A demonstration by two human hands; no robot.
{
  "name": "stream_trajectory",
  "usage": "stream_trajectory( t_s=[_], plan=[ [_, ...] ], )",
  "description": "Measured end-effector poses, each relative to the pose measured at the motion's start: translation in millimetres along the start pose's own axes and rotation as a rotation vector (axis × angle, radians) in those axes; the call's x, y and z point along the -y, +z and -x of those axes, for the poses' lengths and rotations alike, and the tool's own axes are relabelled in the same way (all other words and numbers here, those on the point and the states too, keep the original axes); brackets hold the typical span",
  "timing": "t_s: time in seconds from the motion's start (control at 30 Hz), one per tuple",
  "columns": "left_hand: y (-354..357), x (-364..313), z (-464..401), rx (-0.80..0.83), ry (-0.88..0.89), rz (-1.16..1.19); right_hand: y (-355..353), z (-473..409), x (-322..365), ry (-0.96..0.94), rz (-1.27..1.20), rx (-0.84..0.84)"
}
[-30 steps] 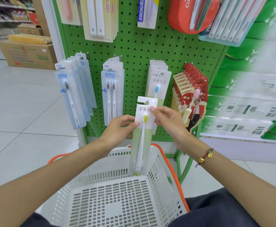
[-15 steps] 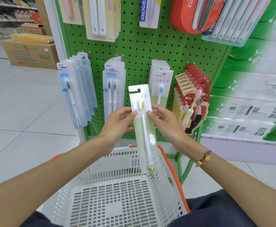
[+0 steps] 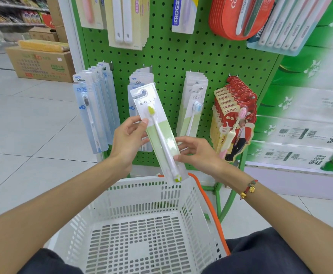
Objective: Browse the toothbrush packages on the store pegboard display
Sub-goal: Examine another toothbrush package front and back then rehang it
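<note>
Green pegboard [image 3: 181, 62] over pale tiled floor [image 3: 33, 125], white basket [image 3: 142, 194] below; left hand [image 3: 127, 139] and right hand [image 3: 197, 153] fingers pinch 1 green toothbrush package [image 3: 157, 131].

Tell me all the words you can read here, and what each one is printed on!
"FROG": on the blue and white pack at the top of the pegboard.
"canban": on the red packs, repeated down the stack.
"NEW": on the blue pack at the left, and on the blue packs behind the held pack.
"2500": upside down on the tissue packs.
Held green pack, cardboard box: print too blurred to read.
</note>
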State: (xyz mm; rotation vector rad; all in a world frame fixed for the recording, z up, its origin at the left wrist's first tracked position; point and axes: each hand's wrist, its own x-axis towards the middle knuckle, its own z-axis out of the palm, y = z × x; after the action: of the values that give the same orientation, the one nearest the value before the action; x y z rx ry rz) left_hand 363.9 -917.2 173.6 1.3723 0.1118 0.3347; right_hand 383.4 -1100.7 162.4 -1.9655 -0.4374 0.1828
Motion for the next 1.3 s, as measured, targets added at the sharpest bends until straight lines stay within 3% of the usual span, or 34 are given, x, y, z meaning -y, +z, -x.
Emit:
stream_trajectory(
  t_s=[0.37, 0.57, 0.67, 0.83, 1.07, 1.2, 1.3],
  plan=[
    [-2, -4, 2, 0.085, -0.008, -0.073, 0, -1, -3, -0.042, -0.01, -0.012],
    [-11, -7, -3, 0.016, -0.033, -0.13, 5, -5, 5, -0.26, 0.192, -0.275],
    [-12, -7, -2, 0.132, -0.044, -0.208, 4, -5, 5, -0.288, 0.268, -0.313],
    [-2, -4, 6, 0.323, -0.132, -0.246, 8, -2, 1, -0.269, 0.444, -0.17],
    [0, -4, 9, 0.336, -0.097, -0.306, 11, 3, -6, -0.221, 0.419, 0.06],
    [-1, -5, 9, 0.357, -0.102, -0.291, 11, 6, -6, -0.21, 0.284, 0.064],
    [1, -3, 10, 0.417, -0.124, -0.262, 7, 5, -2, -0.196, 0.167, -0.037]
  ],
)
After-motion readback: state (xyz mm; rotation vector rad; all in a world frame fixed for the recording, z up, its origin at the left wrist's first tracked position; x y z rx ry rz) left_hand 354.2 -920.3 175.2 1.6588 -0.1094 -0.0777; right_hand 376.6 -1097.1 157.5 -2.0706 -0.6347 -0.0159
